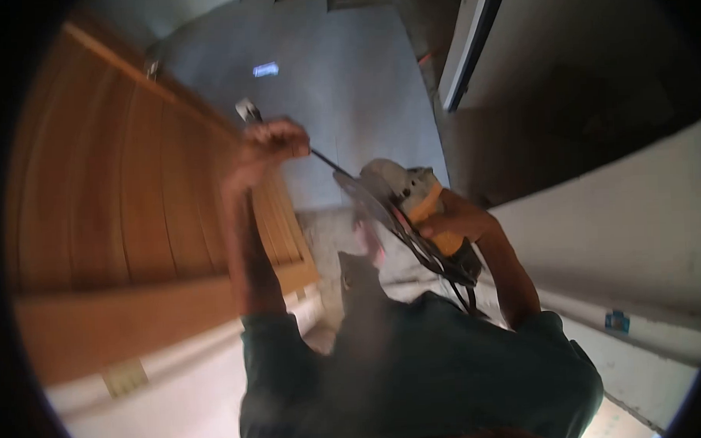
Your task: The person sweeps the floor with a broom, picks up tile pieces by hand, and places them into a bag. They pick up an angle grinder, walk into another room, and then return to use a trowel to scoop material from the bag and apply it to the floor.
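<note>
My right hand [462, 219] is wrapped round the yellow handle of a handheld power tool [390, 177], which has a grey body and a flat, dark plate along its left side. Loops of black cord [330, 161] hang along the tool, and one stretch runs up from it to my left hand [274, 140]. That hand, slightly blurred, is closed round the cord. Just beyond its fingers sticks out a pale plug [246, 110]. Both hands are raised in front of my dark green shirt, the left one farther out than the right.
A slatted wooden panel [144, 180] stands close on my left. Grey sheeting [346, 80] covers the floor ahead. At the upper right is a door edge [468, 49], with a low white wall [612, 202] nearer to me. A small blue item [617, 322] lies on the right.
</note>
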A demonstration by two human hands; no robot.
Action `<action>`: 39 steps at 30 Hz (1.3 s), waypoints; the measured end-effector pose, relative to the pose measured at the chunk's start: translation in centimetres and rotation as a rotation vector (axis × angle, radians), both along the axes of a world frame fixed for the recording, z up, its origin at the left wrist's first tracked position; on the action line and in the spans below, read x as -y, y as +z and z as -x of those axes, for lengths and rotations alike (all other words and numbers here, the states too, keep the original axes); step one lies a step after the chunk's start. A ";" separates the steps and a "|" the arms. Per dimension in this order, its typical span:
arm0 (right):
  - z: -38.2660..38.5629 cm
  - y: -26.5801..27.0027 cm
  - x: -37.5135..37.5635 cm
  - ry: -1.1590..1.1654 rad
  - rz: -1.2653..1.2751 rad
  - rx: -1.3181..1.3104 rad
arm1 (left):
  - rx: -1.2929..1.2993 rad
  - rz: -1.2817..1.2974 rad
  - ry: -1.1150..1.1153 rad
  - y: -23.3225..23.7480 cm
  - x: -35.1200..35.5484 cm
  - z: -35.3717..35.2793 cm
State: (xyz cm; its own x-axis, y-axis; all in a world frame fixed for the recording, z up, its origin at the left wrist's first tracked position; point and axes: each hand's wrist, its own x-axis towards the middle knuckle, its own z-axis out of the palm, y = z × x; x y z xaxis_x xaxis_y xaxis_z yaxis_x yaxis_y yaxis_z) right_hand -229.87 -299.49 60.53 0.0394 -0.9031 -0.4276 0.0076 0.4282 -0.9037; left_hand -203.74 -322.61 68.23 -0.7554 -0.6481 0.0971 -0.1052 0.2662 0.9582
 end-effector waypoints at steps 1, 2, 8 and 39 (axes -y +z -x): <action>1.1 0.2 3.4 -0.013 0.298 0.192 | -0.096 0.036 -0.045 -2.7 5.0 1.5; 2.3 1.3 7.6 -0.035 0.244 0.328 | -0.192 -0.047 -0.075 -4.0 9.0 2.9; 6.9 4.5 25.8 -0.346 0.172 0.597 | -0.174 -0.659 -0.085 -5.4 17.1 11.1; 58.9 -5.8 105.6 -1.164 0.742 0.388 | 0.305 0.465 -0.107 -2.1 86.0 64.3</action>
